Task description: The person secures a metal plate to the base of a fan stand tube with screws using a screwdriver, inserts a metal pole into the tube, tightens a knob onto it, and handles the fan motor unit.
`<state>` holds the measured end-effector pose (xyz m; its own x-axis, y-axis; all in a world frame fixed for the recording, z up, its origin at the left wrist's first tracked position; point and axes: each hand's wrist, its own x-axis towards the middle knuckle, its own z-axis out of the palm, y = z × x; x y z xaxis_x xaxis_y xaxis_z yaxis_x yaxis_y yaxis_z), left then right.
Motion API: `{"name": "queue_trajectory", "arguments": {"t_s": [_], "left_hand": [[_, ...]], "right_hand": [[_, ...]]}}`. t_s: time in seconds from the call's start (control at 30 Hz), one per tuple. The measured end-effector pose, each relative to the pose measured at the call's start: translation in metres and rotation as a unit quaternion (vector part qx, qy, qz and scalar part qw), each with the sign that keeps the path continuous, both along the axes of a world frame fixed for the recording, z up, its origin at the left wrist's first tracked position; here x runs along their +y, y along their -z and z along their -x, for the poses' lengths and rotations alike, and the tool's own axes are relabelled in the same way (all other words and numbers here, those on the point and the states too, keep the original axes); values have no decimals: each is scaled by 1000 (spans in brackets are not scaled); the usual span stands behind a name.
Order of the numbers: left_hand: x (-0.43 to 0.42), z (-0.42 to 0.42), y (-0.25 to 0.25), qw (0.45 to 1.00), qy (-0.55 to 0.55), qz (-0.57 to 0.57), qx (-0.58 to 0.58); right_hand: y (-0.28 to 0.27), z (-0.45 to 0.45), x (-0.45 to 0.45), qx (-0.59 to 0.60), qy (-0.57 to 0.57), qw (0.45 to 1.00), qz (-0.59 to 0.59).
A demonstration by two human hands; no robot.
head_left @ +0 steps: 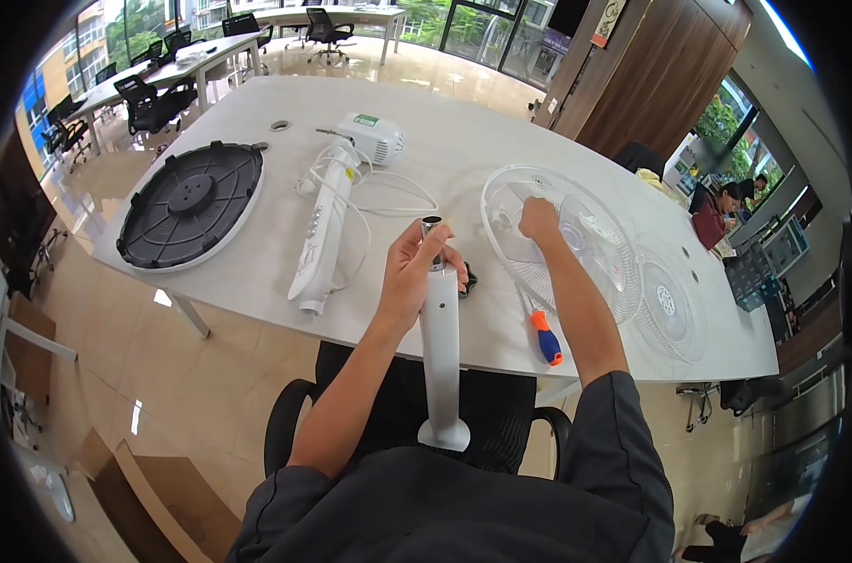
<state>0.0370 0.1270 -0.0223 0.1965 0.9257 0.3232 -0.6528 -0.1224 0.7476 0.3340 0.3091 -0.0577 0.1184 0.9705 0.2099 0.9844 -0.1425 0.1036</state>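
White pole [440,357] in left hand [414,272] by near table edge [497,362]

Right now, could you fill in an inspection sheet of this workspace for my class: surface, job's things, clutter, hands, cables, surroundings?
Surface: white table.
Job's things: white tube in hand; wire guard, second guard, ribbed black disc, control column, motor housing, screwdriver on the table.
Clutter: small dark item, partly hidden.
Hands: left hand grips the tube's upper end; right hand curled at the wire guard, contents hidden.
Cables: white cable loose beside the column.
Surroundings: black chairs, cardboard box, people at right.
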Motion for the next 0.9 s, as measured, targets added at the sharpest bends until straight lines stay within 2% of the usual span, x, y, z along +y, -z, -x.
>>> {"name": "queue_trajectory", "arguments": {"t_s": [0.07, 0.1, 0.13, 0.2, 0.27, 0.33, 0.47, 0.57, 0.73, 0.83, 0.87, 0.9], "left_hand": [[-1, -3, -3, 1000, -8, 12, 11], [-1, -4, -3, 999, -17, 18, 24], [-1, -5, -5, 999, -27, 23, 36], [-2, -7, -11, 998, -33, 23, 47], [-4, -14, -12, 997, -31, 27, 60], [-2, -22, -11, 998, -42, 27, 44], [-8, -35, -16, 997, -54, 36, 46], [-16, -38, -19, 995, -58, 20, 85], [-37, -38, -29, 994, -88, 13, 62], [-25, -33, 2, 983, -126, -45, 122], [-17, -31, 18, 979, -158, -37, 124], [-24, -29, 18, 972, -176, -56, 149]], "right_hand": [[-13, 4, -15, 3, -25, 999, -38], [-21, 6, -28, 82, -80, 988, -107], [-32, 14, -45, 158, -135, 963, -174], [-59, 42, -100, 351, -180, 897, -200], [-70, 68, -160, 485, -235, 812, -224], [-73, 96, -223, 507, -238, 785, -265], [-28, 127, -279, 502, -243, 738, -379], [-16, 141, -292, 501, -247, 733, -388], [-16, 146, -300, 475, -266, 739, -398], [-3, 146, -303, 439, -309, 734, -415], [-2, 146, -306, 463, -317, 718, -413], [-5, 146, -311, 434, -305, 743, -409]]}}
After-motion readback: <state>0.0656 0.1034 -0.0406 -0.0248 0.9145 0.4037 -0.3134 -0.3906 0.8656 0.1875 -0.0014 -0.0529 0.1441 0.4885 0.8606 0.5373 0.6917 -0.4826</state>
